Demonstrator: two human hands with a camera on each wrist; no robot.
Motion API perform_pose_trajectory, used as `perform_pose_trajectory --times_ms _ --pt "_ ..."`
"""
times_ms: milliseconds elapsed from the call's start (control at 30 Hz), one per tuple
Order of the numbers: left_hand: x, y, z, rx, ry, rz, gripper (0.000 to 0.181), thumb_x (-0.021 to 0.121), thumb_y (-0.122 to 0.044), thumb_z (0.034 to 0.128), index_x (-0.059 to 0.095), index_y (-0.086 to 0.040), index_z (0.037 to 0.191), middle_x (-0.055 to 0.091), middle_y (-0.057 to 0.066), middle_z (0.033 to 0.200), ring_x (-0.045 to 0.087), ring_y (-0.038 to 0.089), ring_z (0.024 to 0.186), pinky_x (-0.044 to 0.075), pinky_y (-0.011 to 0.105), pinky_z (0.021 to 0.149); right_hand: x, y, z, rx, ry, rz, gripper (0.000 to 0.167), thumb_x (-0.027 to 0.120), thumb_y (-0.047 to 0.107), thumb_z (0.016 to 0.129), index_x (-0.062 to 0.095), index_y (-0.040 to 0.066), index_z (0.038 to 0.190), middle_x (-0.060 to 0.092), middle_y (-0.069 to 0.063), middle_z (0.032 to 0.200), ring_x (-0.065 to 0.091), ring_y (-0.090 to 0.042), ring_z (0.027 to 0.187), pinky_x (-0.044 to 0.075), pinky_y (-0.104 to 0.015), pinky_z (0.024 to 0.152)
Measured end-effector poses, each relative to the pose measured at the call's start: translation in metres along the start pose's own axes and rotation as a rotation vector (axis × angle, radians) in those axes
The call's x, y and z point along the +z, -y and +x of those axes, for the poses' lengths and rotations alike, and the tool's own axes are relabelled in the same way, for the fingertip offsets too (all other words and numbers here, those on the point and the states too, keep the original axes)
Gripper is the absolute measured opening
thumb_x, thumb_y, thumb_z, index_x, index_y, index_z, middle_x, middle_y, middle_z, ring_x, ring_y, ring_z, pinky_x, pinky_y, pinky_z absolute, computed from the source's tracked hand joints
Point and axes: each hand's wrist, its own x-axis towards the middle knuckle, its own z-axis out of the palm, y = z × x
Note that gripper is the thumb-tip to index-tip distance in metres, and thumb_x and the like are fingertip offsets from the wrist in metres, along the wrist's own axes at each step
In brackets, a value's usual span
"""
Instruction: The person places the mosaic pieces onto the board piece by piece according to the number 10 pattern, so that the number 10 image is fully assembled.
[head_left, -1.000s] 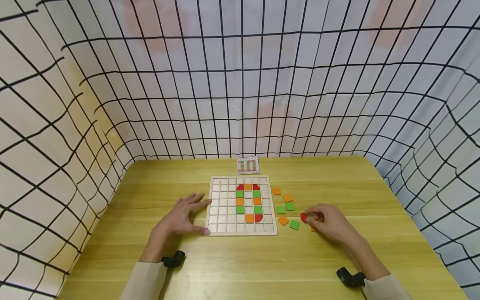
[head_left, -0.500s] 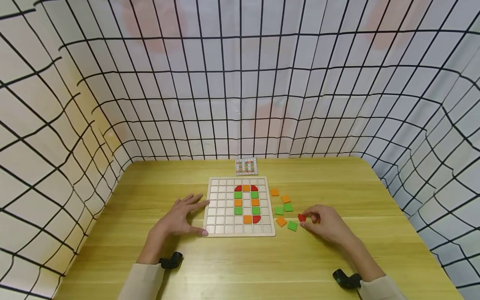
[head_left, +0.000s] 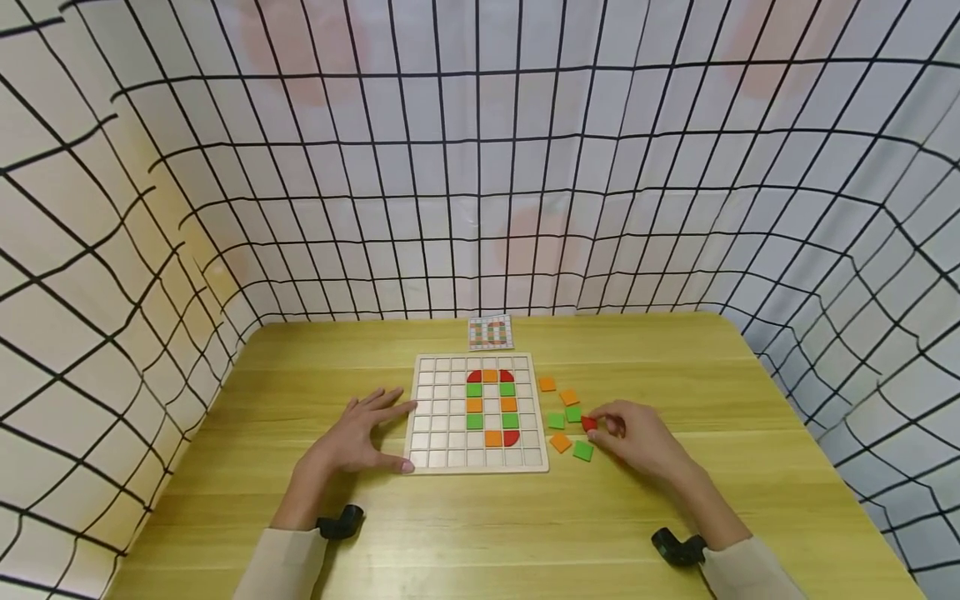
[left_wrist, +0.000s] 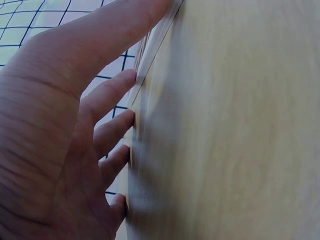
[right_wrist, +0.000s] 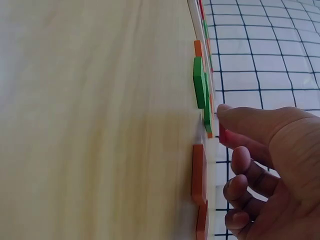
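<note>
The right hand [head_left: 636, 437] is pinching one red piece [head_left: 588, 423], its direction unclear. The wide-spread left hand [head_left: 360, 436] is touching the board [head_left: 440, 405]. Three green tiles [head_left: 582, 451] are lying loose.

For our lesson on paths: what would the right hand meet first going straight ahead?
Probably the green tile just beyond its red piece, though the right hand might pass above; height is unclear.

On a yellow wood-grain worktop [head_left: 465, 533]: near the middle of the far edge, a small white card [head_left: 491, 332] printed with a coloured grid; just nearer, a flat pale board [head_left: 438, 442] with square cells; toward the right edge, three flat orange square tiles [head_left: 570, 397] and three flat green square tiles [head_left: 583, 451]; further right, two more flat orange-red tiles [right_wrist: 198, 175].
</note>
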Motion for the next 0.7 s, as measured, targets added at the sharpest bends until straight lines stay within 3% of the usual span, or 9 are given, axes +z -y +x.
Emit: perform_pose_trajectory --times_ms 433,700 --pt "0.002 0.001 -0.001 -0.011 0.006 -0.008 0.102 0.085 -0.067 0.0693 0.048 -0.028 0.155 0.029 0.013 0.169 0.019 0.045 0.157 0.006 0.075 0.122 0.02 0.032 0.025 -0.046 0.013 0.11 0.023 0.081 0.026 0.091 0.077 0.015 0.111 0.052 0.004 0.072 0.044 -0.009 0.064 0.037 -0.022 0.059" --pt "0.001 0.002 0.0 0.01 -0.004 -0.013 0.102 0.085 -0.067 0.0696 0.047 -0.027 0.156 0.03 0.013 0.169 0.02 0.046 0.157 0.007 0.076 0.121 0.042 0.063 0.039 -0.135 0.061 0.121 0.017 0.08 0.023 0.091 0.077 0.016 0.107 0.053 0.007 0.074 0.043 -0.007 0.065 0.04 -0.022 0.064"
